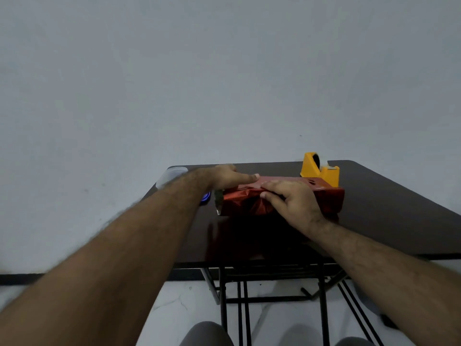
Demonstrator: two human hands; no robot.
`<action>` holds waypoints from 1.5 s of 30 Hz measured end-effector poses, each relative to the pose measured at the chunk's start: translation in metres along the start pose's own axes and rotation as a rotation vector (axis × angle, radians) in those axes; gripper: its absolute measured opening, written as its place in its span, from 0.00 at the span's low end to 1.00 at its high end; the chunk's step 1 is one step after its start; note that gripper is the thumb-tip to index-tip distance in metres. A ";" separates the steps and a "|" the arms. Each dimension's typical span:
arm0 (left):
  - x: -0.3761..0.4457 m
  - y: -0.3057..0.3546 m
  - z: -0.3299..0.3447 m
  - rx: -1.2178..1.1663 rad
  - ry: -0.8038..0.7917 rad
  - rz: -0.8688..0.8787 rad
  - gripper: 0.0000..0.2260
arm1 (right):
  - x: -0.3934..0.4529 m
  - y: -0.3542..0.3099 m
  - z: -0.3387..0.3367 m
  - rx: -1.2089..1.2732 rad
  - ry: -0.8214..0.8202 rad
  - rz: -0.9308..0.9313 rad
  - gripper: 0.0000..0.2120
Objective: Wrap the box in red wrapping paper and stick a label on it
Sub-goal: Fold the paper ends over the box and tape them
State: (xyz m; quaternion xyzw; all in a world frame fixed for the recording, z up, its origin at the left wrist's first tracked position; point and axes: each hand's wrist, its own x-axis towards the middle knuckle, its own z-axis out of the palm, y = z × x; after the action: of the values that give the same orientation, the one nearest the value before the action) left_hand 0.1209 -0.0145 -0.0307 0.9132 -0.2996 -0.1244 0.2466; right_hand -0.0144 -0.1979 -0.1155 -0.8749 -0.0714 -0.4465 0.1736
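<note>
Red paper [252, 203] half covers the box [299, 182] on the counter [389, 216]; your left hand [228, 177] and right hand [291, 199] press it flat-fingered, gripping nothing.

Head camera looks forward and down at a nearby table [374, 211].

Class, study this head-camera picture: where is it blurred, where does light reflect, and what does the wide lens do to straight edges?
Head view: the left forearm is smeared with motion blur along its edge; the dark table gives a dim reddish reflection below the red wrapped box; light is flat and dull; the table's edges splay outward, typical of a wide lens; the yellow tape dispenser stays fairly sharp.
</note>
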 end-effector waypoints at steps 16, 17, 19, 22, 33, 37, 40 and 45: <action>0.019 0.029 -0.035 -0.692 0.093 0.369 0.34 | 0.084 0.018 -0.018 1.050 0.261 0.897 0.15; 0.023 0.023 -0.024 -0.707 0.094 0.368 0.39 | 0.080 0.022 -0.013 1.057 0.220 0.907 0.15; 0.028 0.013 -0.005 -0.748 0.102 0.385 0.42 | 0.077 0.028 -0.003 1.045 0.138 0.927 0.15; 0.034 0.008 0.008 -0.848 0.226 0.411 0.44 | 0.078 0.032 0.007 1.021 0.067 0.903 0.22; 0.076 -0.011 0.018 -1.063 0.343 0.540 0.45 | 0.106 0.058 0.016 0.864 0.275 0.576 0.35; 0.082 0.007 -0.014 -1.180 0.419 0.555 0.40 | 0.151 0.065 -0.011 0.913 0.360 0.575 0.22; 0.089 0.011 -0.036 -1.082 0.435 0.590 0.31 | 0.186 0.065 -0.022 0.865 0.289 0.572 0.18; 0.097 0.014 -0.039 -0.939 0.288 0.676 0.37 | 0.218 0.053 -0.015 0.869 0.137 0.633 0.23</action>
State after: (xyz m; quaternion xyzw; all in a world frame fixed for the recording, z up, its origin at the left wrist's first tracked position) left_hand 0.2055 -0.0691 0.0018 0.5681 -0.4501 -0.0333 0.6882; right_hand 0.1179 -0.2595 0.0556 -0.6701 0.0290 -0.3578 0.6497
